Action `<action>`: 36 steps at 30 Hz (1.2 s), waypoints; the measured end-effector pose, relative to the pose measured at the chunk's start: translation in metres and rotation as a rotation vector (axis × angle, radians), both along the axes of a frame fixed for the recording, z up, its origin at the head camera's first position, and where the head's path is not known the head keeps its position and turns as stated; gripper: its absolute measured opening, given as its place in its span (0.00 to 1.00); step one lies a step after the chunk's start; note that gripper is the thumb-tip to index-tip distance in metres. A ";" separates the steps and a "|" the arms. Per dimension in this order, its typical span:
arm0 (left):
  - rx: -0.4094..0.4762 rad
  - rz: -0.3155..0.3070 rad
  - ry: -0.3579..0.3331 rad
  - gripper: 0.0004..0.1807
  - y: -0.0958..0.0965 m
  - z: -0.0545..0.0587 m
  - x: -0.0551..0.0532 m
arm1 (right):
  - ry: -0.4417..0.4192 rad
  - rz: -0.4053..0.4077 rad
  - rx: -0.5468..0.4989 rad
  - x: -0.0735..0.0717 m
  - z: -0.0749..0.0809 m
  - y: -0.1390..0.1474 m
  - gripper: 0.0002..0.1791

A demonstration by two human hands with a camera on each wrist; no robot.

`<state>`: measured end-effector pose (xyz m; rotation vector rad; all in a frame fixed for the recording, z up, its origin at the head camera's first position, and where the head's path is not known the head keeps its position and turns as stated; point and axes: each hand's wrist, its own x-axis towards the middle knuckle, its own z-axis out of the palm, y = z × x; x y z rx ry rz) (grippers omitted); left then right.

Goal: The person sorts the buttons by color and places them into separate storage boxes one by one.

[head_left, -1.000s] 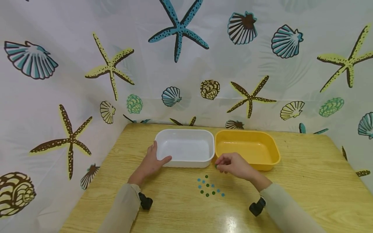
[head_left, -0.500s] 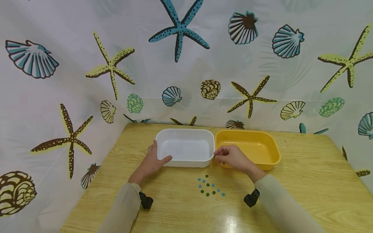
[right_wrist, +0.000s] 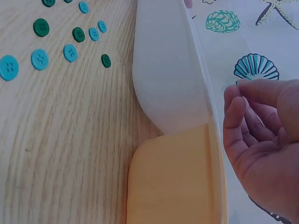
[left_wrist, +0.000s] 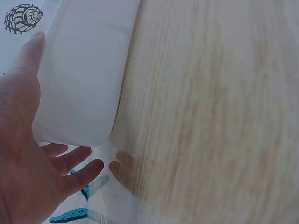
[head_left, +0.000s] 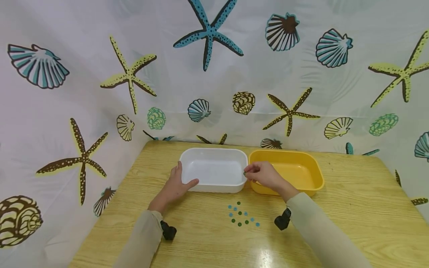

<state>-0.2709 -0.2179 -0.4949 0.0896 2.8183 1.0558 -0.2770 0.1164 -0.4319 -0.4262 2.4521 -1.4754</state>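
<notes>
My right hand [head_left: 268, 175] pinches a small green button [head_left: 245, 174] between thumb and fingertips, over the right end of the white basin [head_left: 214, 188]. In the right wrist view that hand [right_wrist: 268, 135] is above the rims, and the fingertips mostly hide the button. At the basin's left front corner, my left hand [head_left: 175, 188] rests with its thumb across the front rim and its fingers along the side. The left wrist view shows this hand [left_wrist: 32, 140] with its fingers spread and fairly straight. Loose blue buttons [right_wrist: 39, 59] and green buttons [right_wrist: 41, 28] lie on the table in front.
A yellow basin [head_left: 303, 192] stands right beside the white one, under my right forearm. Both are on a wooden table [head_left: 201, 238]. Behind and at the sides hangs a white curtain [head_left: 151, 22] printed with starfish and shells.
My right hand has carried the green button up and slightly left, from in front of the basins to above the white basin's right end. The left hand has stayed in place.
</notes>
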 end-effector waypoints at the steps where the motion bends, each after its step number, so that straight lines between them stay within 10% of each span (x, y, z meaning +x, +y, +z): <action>1: 0.000 -0.001 -0.001 0.66 0.000 0.000 0.000 | -0.002 -0.002 -0.002 -0.001 -0.001 -0.001 0.09; 36: 0.000 -0.022 0.016 0.64 -0.001 0.001 0.001 | -0.001 -0.100 0.025 -0.045 -0.014 -0.019 0.09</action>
